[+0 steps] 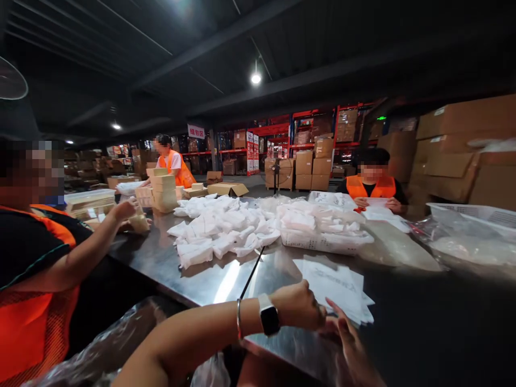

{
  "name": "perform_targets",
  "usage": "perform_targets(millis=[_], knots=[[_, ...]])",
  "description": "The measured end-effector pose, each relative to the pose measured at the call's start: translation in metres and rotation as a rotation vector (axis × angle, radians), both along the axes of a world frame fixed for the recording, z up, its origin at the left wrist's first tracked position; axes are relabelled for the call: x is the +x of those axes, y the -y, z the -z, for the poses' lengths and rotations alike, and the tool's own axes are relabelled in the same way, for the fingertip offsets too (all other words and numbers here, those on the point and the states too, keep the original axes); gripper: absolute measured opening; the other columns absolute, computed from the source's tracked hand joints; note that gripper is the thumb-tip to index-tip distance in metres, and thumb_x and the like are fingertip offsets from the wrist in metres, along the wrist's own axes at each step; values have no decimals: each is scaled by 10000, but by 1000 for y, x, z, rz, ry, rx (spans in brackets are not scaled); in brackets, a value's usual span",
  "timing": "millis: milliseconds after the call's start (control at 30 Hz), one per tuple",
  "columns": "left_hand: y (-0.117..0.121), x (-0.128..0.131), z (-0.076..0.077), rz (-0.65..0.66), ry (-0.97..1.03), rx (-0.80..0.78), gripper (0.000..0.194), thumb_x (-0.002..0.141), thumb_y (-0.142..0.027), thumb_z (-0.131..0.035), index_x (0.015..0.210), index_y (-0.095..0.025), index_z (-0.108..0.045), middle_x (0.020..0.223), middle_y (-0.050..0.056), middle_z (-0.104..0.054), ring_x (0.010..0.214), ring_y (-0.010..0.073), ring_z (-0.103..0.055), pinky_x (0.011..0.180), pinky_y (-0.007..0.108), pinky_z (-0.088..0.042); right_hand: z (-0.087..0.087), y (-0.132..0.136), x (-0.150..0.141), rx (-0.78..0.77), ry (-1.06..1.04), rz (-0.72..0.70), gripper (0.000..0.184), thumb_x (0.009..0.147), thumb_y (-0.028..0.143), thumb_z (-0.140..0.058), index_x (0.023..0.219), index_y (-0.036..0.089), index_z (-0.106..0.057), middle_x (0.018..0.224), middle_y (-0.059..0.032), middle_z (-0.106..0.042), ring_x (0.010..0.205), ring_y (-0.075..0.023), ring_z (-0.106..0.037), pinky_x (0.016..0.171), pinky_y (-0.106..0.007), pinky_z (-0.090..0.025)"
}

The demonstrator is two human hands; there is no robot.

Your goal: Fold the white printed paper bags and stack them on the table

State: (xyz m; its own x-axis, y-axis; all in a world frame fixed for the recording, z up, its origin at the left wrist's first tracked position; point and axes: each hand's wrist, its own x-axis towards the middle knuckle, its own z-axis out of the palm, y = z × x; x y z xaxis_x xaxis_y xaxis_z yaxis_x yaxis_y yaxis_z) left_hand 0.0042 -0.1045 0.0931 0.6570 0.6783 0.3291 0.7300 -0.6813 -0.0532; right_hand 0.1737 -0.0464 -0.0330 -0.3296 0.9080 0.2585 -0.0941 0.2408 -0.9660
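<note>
Left-hand grip (300,305) is curled inward with its back to the camera, and whether anything is pinched within it I cannot tell; the right-hand grip (345,339), just beside it, has its visible fingers partly extended, though its underside is hidden, so its hold is equally uncertain. Just beyond both hands, flat white pieces (335,286) with dark print lie overlapped on the metal desk (147,257), their edges fanned unevenly. Behind these stands a white perforated basket (318,243), heaped above its rim with white packets (300,219), some bulging over the front wall. More packets make a loose pile (226,226) straight on the desk, close to the basket's left side in view. At the far right, a second white basket (475,211) stands behind bunched clear plastic (463,248); how much of that lies inside is unclear. Toward the left, a clear bin (91,192) holds flat pale pieces, near stacks of tan blocks (161,189). Past these sits a cardboard box (228,189) with its flaps spread, its contents out of sight. One co-worker (373,185) across the desk holds a white sheet in both hands; another (36,269), at left, handles a tan piece. Large cartons (463,126) are stacked at the right.
</note>
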Motion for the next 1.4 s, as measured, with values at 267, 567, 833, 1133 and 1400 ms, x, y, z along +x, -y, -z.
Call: perform_targets(millis=[267, 567, 833, 1133, 1400], knots=[[28, 17, -6, 67, -424, 373, 279, 926, -89, -405, 768, -141, -629, 621, 33, -624, 559, 165, -607, 480, 297, -361, -7, 0, 4, 240, 195, 100, 691, 845, 716, -418, 1250, 174, -558, 1063, -155, -709, 957, -300, -686, 777, -429, -588], [55, 24, -14, 56, -502, 136, 189, 945, -233, -525, 794, -172, -621, 718, 42, -692, 678, 183, -657, 512, 305, -345, -52, 124, -4, 1396, 252, 484, 251, 829, 165, -633, 1063, 256, -626, 1148, -81, -581, 1190, -278, -507, 1009, -453, -411], [49, 52, -11, 151, -497, 62, 122, 958, -202, -516, 979, -162, -629, 786, 32, -715, 752, 172, -675, 532, 298, -392, -64, 156, -6, 1477, 334, 566, 299, 757, 162, -708, 1000, 331, -670, 1113, -68, -564, 1197, -290, -438, 1038, -461, -354], [50, 66, -8, 157, -524, 6, 158, 974, -254, -490, 946, -194, -634, 829, 31, -715, 798, 180, -671, 618, 306, -443, -58, 159, 4, 1450, 314, 653, 315, 741, 204, -736, 990, 387, -673, 1034, -19, -617, 1029, -246, -537, 957, -428, -416], [54, 73, -5, 134, -491, -21, 153, 933, -228, -551, 807, -177, -622, 736, 31, -694, 672, 177, -640, 543, 302, -412, -57, 161, 7, 1456, 321, 681, 302, 737, 191, -758, 977, 345, -657, 1040, -28, -627, 1020, -243, -563, 937, -440, -456]])
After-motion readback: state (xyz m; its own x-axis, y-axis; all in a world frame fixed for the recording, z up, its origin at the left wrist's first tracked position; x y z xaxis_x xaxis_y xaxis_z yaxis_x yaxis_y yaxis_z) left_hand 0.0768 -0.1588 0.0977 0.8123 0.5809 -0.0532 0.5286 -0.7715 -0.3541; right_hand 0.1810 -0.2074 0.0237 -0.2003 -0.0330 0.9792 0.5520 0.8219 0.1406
